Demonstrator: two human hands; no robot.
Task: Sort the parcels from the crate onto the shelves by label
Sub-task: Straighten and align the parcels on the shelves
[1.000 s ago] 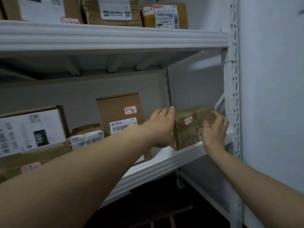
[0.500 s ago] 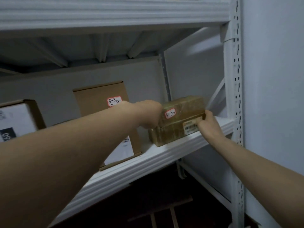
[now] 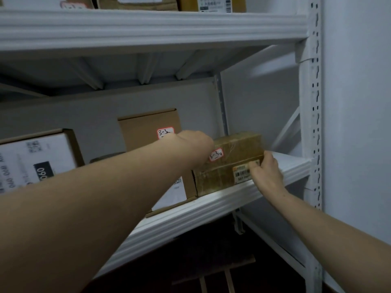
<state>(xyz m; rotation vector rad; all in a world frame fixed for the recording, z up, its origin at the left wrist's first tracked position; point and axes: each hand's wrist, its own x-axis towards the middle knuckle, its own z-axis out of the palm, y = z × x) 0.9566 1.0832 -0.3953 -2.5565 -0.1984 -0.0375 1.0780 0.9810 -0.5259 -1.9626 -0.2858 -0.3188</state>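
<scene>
White metal shelf (image 3: 211, 206): tape-wrapped brown cardboard parcel (image 3: 234, 163) resting, right hand (image 3: 267, 173) gripping its right end, left hand (image 3: 195, 149) against its left end, fingers hidden

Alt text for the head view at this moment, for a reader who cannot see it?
Both hands steady a tape-wrapped brown parcel on the white middle shelf: left hand at its left end, right hand at its front right corner. An upright cardboard box stands just left.

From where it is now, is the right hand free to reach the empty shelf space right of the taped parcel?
Probably yes. The right hand rests on the taped parcel at its right end, and the shelf beyond looks bare up to the upright post.
</scene>
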